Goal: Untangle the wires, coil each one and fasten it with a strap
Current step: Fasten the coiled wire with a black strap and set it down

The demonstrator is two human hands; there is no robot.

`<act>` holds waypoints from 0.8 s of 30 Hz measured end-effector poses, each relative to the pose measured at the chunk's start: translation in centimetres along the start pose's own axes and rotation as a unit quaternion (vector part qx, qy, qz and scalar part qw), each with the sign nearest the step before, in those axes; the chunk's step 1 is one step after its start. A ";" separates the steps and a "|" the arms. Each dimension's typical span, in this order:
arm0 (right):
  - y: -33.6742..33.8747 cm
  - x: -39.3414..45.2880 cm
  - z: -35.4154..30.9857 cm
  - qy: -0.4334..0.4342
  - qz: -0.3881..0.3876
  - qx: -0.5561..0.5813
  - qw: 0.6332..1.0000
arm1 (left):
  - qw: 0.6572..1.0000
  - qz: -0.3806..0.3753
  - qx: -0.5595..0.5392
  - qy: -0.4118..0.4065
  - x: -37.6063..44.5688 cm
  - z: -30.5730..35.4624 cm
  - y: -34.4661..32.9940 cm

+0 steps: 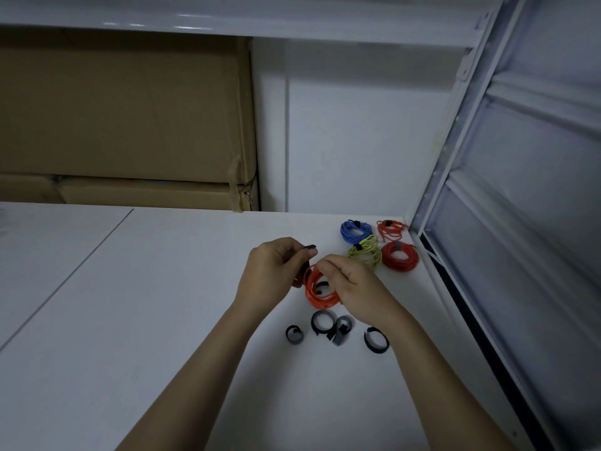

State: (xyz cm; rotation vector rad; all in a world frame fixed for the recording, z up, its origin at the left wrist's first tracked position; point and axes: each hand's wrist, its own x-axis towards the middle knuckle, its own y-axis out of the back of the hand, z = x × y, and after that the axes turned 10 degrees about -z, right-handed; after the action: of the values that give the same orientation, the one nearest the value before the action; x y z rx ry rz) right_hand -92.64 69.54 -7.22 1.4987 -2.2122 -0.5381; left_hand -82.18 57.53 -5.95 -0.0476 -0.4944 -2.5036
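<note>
Both hands hold the orange coiled wire; the left hand pinches a black strap, the right hand grips the coil. Next, wrap it snug.

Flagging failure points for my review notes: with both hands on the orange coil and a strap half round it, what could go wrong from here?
1. The orange coil is held above the table by the left hand and right hand; if either grip loosens before the black strap closes, the loops may spring apart.
2. The strap's free end near the left fingertips could stick to itself rather than round the coil.
3. The spare straps lie just under the hands, so a dropped coil could snag them.
</note>
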 end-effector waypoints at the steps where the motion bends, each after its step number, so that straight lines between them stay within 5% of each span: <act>1: 0.0 0.1 0.0 -0.001 0.001 -0.019 1.000 | 1.000 -0.001 0.001 0.003 0.0 0.0 0.0; 8: -0.2 0.5 0.2 0.001 0.055 -0.122 0.991 | 0.984 -0.004 -0.163 0.064 0.1 0.1 0.3; 17: -0.9 1.1 0.8 0.002 0.162 -0.075 0.984 | 0.928 -0.145 -0.338 0.066 -0.5 0.3 1.2; 24: -1.4 1.1 0.9 0.007 0.178 -0.121 0.977 | 0.930 -0.141 -0.328 0.082 -0.8 0.7 1.2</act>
State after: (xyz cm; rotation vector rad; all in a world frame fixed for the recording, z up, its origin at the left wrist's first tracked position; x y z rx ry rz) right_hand -92.39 68.15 -8.56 0.9532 -2.2393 -0.6451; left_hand -80.96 57.29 -5.00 -0.0254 0.4521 -2.8108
